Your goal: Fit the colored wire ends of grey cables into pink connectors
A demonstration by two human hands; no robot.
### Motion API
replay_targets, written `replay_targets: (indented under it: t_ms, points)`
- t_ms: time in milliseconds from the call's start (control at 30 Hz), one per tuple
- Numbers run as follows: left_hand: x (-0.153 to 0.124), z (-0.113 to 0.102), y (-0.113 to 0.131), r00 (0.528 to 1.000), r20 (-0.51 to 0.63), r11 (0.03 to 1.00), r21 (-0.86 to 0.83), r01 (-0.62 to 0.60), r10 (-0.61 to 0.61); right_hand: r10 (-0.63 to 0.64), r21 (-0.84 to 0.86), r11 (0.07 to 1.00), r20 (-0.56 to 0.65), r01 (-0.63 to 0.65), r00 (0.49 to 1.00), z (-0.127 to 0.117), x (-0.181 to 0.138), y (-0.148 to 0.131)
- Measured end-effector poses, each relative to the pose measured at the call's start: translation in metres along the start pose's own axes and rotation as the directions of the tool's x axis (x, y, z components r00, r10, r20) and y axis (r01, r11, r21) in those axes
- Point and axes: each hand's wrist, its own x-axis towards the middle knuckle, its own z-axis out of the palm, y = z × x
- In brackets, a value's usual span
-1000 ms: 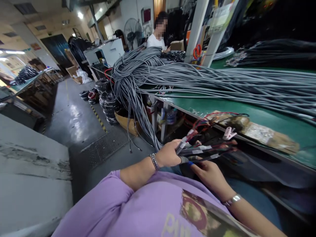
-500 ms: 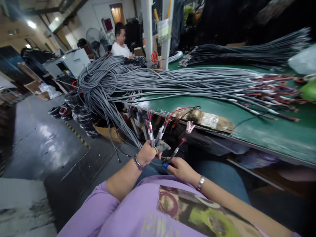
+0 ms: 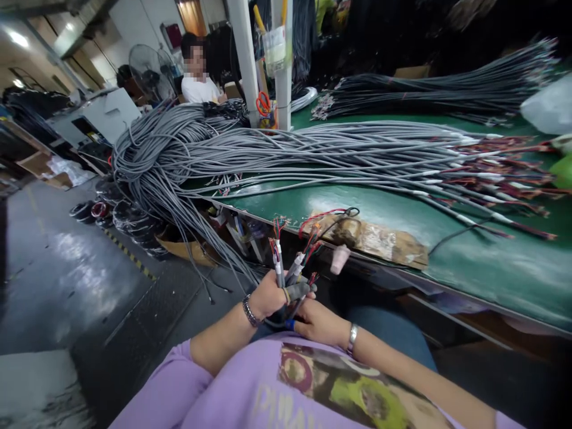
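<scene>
Below the bench edge, left hand [image 3: 268, 295] grips upright cable ends [image 3: 286, 262].

One left hand [image 3: 266, 295], one right hand [image 3: 319, 322], two cable heaps [image 3: 313, 149], one fan [image 3: 147, 65]

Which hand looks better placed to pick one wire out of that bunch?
Probably the right hand: it rests just below the cable ends, while the left hand grips them upright.
</scene>
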Motion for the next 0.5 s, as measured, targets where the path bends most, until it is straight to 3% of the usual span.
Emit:
replay_targets:
  t_ms: [133,267,400,500]
  points:
    - [0.001,0.003,0.004,0.997,-0.075,0.999,0.032,-0.031,0.033,-0.022,0.009,1.000,0.087,0.021,0.996,-0.003,0.001,0.006]
    - [0.001,0.009,0.004,0.983,-0.178,0.999,0.021,-0.043,0.046,0.102,0.206,0.973,0.024,-0.105,0.994,-0.014,-0.010,0.013]
    - [-0.001,0.013,-0.003,0.977,-0.215,1.000,0.003,0.012,-0.011,0.321,0.607,0.780,-0.185,-0.149,0.929,-0.030,-0.026,0.010]
    - [-0.002,0.016,-0.009,0.979,-0.202,0.998,0.051,0.023,-0.013,0.368,0.694,0.708,-0.202,-0.133,0.907,-0.036,-0.031,-0.001]
